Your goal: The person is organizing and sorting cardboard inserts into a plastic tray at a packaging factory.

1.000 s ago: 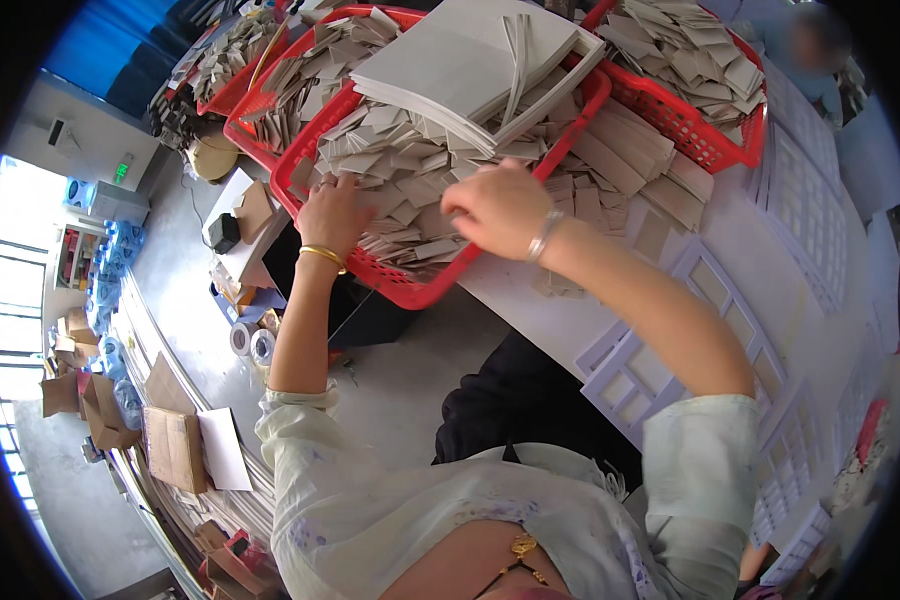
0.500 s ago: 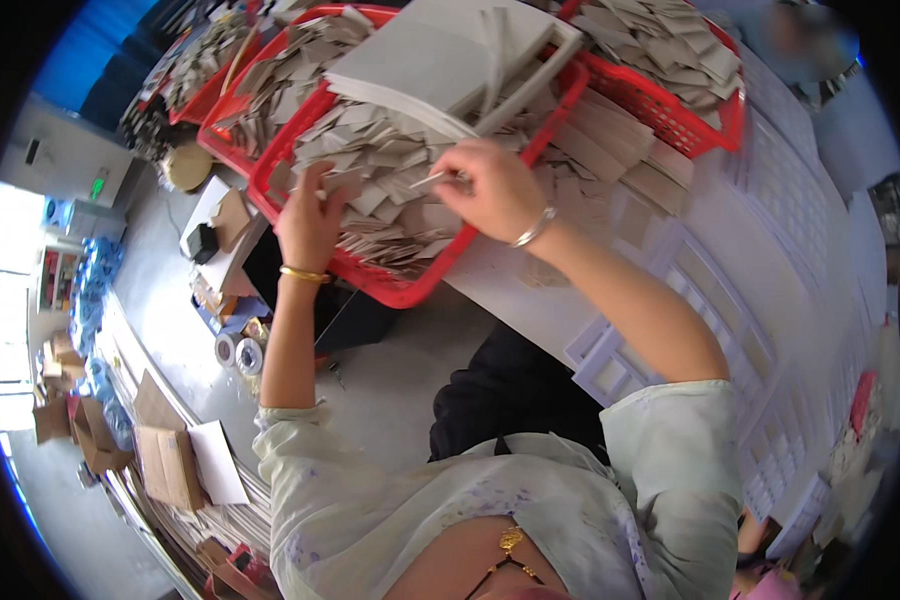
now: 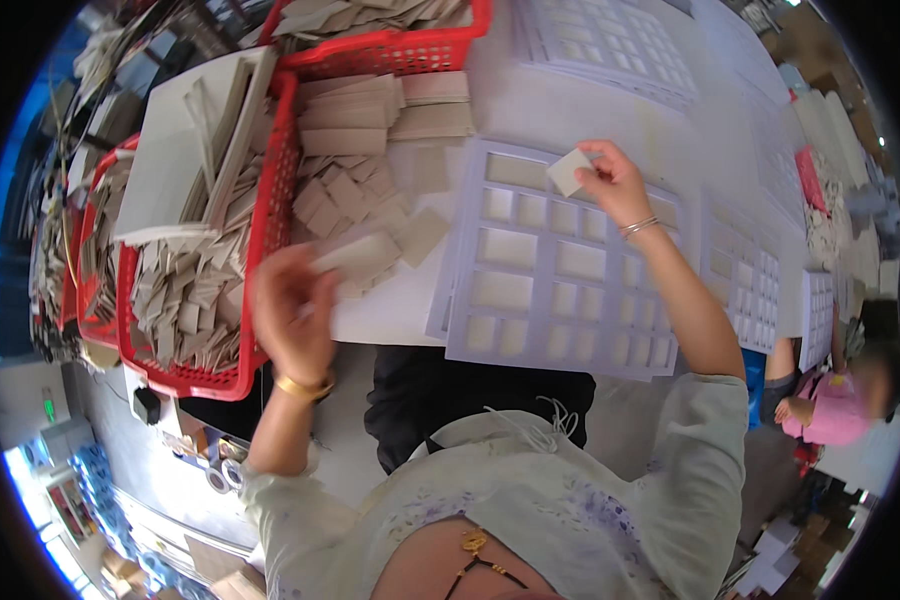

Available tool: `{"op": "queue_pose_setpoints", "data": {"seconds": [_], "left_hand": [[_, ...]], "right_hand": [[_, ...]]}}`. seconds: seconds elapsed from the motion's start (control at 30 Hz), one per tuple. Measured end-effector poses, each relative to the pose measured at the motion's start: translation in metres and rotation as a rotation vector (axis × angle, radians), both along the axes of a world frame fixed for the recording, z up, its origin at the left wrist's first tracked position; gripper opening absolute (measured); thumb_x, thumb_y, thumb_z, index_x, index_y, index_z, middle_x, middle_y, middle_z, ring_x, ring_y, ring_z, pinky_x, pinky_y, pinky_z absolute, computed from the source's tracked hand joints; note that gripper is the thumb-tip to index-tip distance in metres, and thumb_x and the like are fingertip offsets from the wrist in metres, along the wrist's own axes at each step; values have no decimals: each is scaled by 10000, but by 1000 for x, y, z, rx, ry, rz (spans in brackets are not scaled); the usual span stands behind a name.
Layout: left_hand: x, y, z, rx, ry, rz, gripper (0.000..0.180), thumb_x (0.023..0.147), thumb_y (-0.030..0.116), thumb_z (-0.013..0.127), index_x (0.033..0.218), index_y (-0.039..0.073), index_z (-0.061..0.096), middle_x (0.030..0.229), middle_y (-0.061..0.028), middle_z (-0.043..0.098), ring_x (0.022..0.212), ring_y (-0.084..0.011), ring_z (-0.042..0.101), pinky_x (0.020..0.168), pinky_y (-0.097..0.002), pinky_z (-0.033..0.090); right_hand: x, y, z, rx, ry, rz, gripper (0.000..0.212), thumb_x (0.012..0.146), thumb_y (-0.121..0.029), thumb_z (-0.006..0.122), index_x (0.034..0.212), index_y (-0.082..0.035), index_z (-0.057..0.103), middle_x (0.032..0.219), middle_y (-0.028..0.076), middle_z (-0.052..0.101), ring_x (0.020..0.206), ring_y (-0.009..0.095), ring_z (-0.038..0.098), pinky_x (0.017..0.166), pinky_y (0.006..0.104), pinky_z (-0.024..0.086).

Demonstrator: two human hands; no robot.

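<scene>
In my right hand a small square piece of pale grey card is pinched by the fingers. It hovers over the far part of a white partitioned frame, which has square and oblong openings and lies on a stack of similar frames. My left hand is beside the near right side of a red plastic basket. Motion smears its fingers, close to loose card pieces on the table; whether it holds any is not clear. The basket is full of small card pieces.
A thick stack of large grey sheets lies on the basket. Another red basket stands farther back, with card bundles before it. More frames lie at the far side and right. A person in pink is at the right.
The view has swung right, from the baskets to the frames. My right hand has moved from above the basket to above the frame with a card piece. My left hand has left the basket's inside.
</scene>
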State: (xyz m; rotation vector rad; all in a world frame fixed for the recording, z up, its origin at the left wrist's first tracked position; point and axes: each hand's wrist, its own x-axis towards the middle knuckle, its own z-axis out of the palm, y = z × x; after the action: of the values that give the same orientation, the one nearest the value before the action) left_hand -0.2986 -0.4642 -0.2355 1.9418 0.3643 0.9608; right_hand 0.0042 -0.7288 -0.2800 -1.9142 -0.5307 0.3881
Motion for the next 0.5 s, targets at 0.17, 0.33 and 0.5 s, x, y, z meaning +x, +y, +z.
{"op": "queue_pose_setpoints", "data": {"seconds": [0.17, 0.33, 0.5], "left_hand": [[123, -29, -74, -132, 279, -294, 187, 798, 34, 668, 972, 35, 600, 742, -54, 624, 616, -122, 590, 551, -254, 459], [177, -26, -118, -87, 454, -408, 181, 805, 32, 643, 982, 36, 604, 739, -53, 617, 612, -125, 583, 561, -257, 473], [190, -26, -123, -81, 580, -465, 178, 821, 34, 623, 999, 24, 610, 743, -36, 609, 630, -92, 571, 574, -237, 467]], "right_hand": [[-19, -4, -15, -61, 121, 70, 273, 864, -78, 598, 1133, -82, 556, 798, 46, 671, 657, 94, 645, 540, 238, 477], [-20, -7, -29, -115, 29, 83, 179, 868, -94, 595, 1047, -82, 591, 789, 44, 664, 605, 104, 650, 545, 245, 472], [-17, -5, -39, -92, 40, 111, 169, 851, -79, 612, 1019, -71, 598, 783, 36, 657, 654, 111, 635, 589, 255, 480]]}}
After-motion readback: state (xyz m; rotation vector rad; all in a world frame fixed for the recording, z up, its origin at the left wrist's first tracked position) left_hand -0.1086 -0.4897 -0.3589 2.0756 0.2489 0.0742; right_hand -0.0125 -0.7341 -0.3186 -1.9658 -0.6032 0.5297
